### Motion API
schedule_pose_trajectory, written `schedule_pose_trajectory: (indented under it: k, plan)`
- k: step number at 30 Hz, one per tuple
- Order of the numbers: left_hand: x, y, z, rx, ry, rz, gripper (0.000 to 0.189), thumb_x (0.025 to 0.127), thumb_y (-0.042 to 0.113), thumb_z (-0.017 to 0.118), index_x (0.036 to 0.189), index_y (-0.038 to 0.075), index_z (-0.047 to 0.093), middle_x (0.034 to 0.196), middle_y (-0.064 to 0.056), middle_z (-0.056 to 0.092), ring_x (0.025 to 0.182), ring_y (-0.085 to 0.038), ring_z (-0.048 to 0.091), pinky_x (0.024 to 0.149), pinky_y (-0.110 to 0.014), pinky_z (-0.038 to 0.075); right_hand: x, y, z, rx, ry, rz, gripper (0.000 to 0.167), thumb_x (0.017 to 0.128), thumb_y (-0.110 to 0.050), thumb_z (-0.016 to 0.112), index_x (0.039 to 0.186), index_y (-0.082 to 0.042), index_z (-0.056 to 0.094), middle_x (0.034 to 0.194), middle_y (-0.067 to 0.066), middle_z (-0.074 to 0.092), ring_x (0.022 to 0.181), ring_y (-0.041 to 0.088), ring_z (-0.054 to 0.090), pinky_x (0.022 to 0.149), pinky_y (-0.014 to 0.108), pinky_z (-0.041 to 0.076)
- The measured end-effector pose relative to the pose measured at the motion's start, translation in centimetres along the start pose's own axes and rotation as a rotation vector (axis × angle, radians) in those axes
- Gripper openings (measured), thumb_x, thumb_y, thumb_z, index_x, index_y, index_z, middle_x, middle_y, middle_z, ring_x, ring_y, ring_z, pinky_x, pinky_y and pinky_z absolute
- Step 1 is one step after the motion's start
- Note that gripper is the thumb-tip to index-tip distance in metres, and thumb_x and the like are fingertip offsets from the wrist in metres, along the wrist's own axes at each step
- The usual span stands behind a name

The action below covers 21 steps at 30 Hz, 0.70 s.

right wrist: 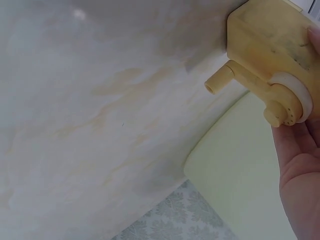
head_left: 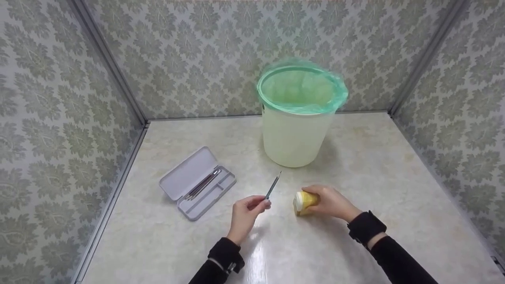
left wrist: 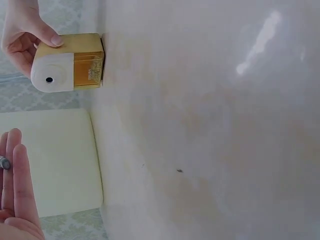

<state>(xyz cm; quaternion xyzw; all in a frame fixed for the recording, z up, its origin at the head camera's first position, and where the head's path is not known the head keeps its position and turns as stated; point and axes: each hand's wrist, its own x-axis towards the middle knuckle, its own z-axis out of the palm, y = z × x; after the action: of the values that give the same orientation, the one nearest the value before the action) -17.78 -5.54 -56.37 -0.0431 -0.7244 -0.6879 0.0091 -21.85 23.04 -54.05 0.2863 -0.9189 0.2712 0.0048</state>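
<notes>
A dark pencil [head_left: 273,187] is pinched between the thumb and fingers of my left hand [head_left: 246,215], its tip pointing up and away toward the bin. In the left wrist view only the blunt end of the pencil [left wrist: 5,163] shows by the fingers. My right hand [head_left: 333,202] grips a yellow crank pencil sharpener [head_left: 307,203] by its body. The white front of the sharpener [left wrist: 52,75], with its round hole, faces the left hand's side. A crank handle [right wrist: 220,80] sticks out at the back in the right wrist view. Pencil and sharpener are apart.
An open, pale pencil case [head_left: 193,215] lies to the left, with several pencils [head_left: 204,184] in its tray. Behind the hands stands a pale bin [head_left: 294,138] lined with a green bag [head_left: 337,92]. Patterned walls enclose the table [head_left: 165,256] at the back and sides.
</notes>
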Motion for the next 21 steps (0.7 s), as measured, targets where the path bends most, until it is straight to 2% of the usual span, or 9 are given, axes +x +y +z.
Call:
schedule_pose_trajectory:
  k: [9,21]
  plan:
    - [-0.06,0.38,0.02,-0.029,0.013,-0.007,0.024,0.093,0.011,0.074,0.110,-0.005,0.074,0.100,-0.022,0.079,0.089,-0.021,0.079,0.082,-0.026,0.063,-0.05,-0.16,0.09,0.053,0.004,0.037,0.063,0.075,-0.022,0.091,0.127,0.004,0.068,0.125,0.019,0.074,0.115,0.036,0.071,0.101,0.051,0.055]
    - [-0.16,0.69,-0.03,-0.049,0.027,-0.008,0.023,0.093,0.011,0.074,0.111,-0.004,0.074,0.101,-0.021,0.079,0.088,-0.017,0.078,0.081,-0.024,0.062,-0.18,-0.28,0.46,0.069,0.036,0.044,0.058,0.077,-0.021,0.089,0.127,0.002,0.069,0.125,0.018,0.074,0.117,0.036,0.070,0.102,0.052,0.054]
